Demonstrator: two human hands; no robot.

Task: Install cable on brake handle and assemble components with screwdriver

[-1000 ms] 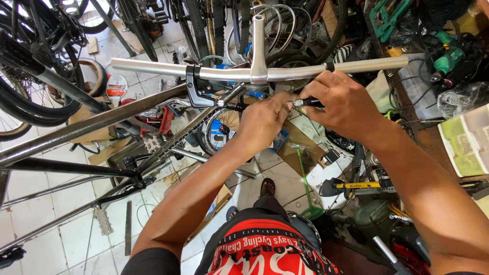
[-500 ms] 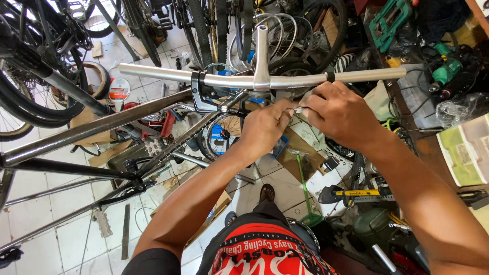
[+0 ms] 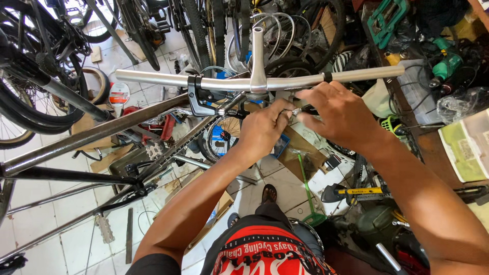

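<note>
Item: silver handlebar (image 3: pixel 153 78), black brake lever (image 3: pixel 199 99) already clamped on its left half; right half bare. Small metal fitting (image 3: pixel 294 111), just below the stem, is pinched between left hand (image 3: pixel 266 133) and right hand (image 3: pixel 342 117), each grip closed on it; fitting not yet seated.

Both hands (image 3: pixel 305 119) pinch a small part (image 3: pixel 294 111) under silver handlebar (image 3: pixel 168 79).

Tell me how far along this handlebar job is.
Done: a black brake lever is clamped on the left half of the silver handlebar, which sits in its stem. In hand: the left hand and right hand pinch a small metal-tipped part just under the bar; what it is cannot be told. Left: the bar's right half carries only a thin black band, and no grips are fitted.
</note>
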